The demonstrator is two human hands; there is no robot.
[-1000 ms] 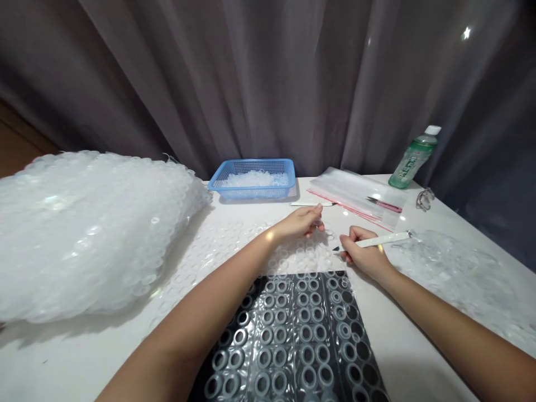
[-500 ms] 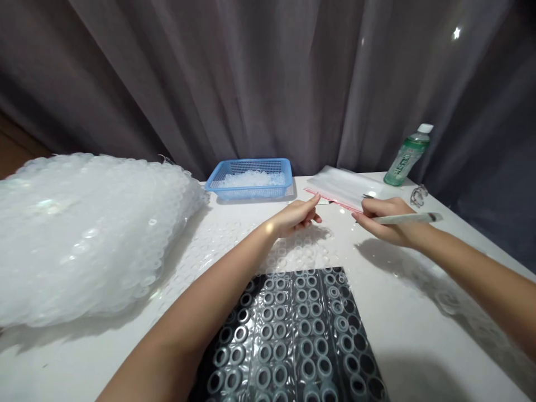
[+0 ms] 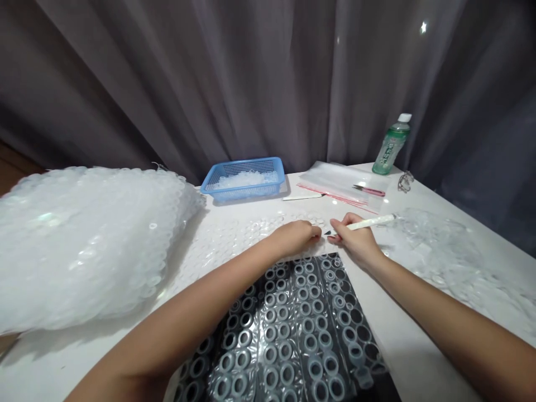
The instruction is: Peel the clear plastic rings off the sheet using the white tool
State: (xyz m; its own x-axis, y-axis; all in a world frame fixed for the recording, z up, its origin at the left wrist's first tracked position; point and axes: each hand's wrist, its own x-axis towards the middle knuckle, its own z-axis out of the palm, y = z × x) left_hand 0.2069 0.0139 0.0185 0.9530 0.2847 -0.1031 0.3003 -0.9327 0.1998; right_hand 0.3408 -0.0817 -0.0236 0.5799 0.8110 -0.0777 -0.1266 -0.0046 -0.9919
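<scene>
My right hand (image 3: 355,237) grips a craft knife (image 3: 371,222) like a pen. Its pale handle slants up to the right and its dark blade tip points left, toward my left hand (image 3: 297,237). That hand has curled fingers pressed together low over the table; what they pinch, if anything, is hidden. Around and behind it lies a sheet of clear plastic rings (image 3: 234,237). In front of both hands is a black board (image 3: 387,385) with rows of translucent rings (image 3: 285,350) on it under shiny film, partly covered by my left forearm.
A big bulging mass of clear rings (image 3: 87,251) fills the left. At the back are a blue basket (image 3: 247,192) of clear pieces, a second knife (image 3: 304,197), zip bags (image 3: 330,173), pink snips (image 3: 371,191), a green bottle (image 3: 391,145) and glasses (image 3: 405,181). Clear scraps (image 3: 452,245) lie right.
My right hand has come left and nearer with the knife, away from the bags. My left thumb was stretched out; now the fingers are curled down. The two hands are closer together.
</scene>
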